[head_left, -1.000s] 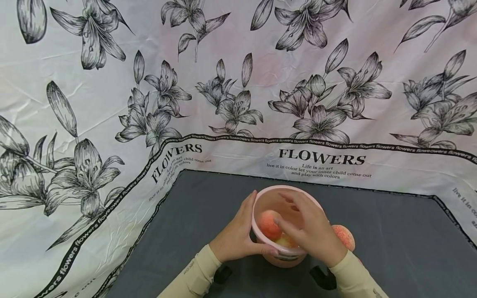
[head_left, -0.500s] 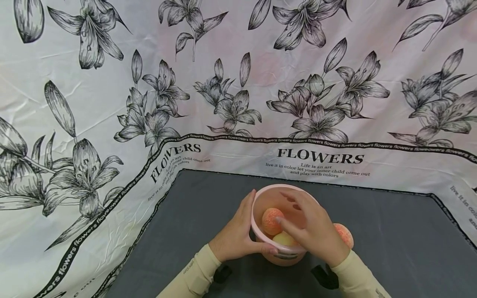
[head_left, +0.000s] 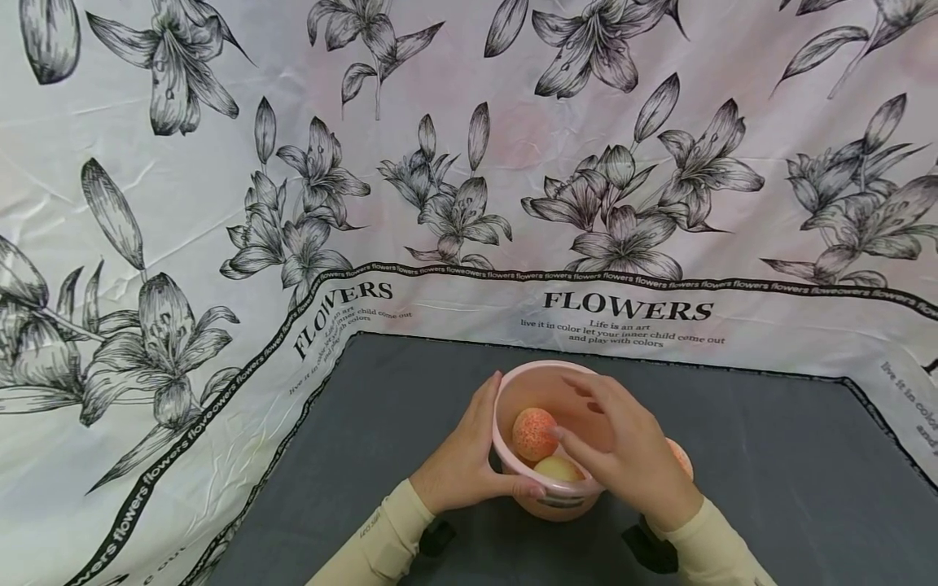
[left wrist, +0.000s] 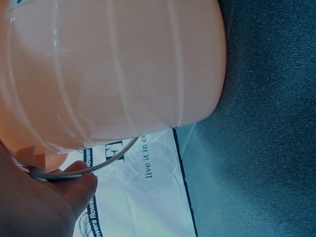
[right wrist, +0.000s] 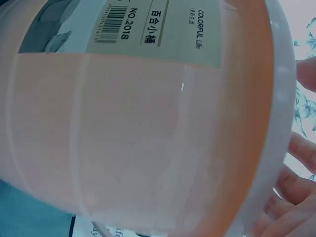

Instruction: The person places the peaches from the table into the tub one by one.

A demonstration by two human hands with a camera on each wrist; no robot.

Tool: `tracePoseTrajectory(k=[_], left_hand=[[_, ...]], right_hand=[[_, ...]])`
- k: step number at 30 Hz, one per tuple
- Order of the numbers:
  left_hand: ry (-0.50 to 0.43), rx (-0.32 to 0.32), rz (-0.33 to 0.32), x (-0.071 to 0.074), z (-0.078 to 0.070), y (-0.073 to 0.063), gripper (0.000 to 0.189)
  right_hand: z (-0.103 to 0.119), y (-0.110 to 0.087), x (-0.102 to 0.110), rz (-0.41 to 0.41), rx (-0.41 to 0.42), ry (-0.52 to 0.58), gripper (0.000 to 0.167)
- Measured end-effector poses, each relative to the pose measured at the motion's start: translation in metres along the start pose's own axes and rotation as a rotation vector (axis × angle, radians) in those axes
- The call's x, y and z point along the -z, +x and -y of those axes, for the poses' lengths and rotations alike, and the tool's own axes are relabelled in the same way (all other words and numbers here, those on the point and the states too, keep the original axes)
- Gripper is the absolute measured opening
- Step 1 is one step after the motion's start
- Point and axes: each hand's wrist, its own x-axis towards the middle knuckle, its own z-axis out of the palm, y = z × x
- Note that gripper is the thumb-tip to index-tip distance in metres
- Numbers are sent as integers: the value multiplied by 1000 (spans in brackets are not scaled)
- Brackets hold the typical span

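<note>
Pink bucket (head_left: pixel 531 392), part-filled by the look of it

It sits on the grey cloth (head_left: pixel 762 488). Inside lie an orange ball (head_left: pixel 534 434) and a yellow ball (head_left: pixel 558 469); a second orange ball (head_left: pixel 683 458) is left outside, partly hidden by the right hand (head_left: pixel 630 448). That hand hangs over the opening, fingers apart; thumb contact is unclear. The left hand (head_left: pixel 465 456) clamps the rim.

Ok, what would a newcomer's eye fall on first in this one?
Probably the floral cloth, its bold black-and-white print filling the upper head view. Then the pink bucket below centre, over the grey surface, with a speckled orange ball and a yellow ball inside. The left hand grips its rim; the right hand is at its opening.
</note>
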Motion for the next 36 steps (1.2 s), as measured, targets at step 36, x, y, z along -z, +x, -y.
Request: tracePoseTrajectory(k=[36], left_hand=[[-36,34,-27,-5,-3,0,147]], right_hand=[[-65,-126,44,60,-541,-169,72]])
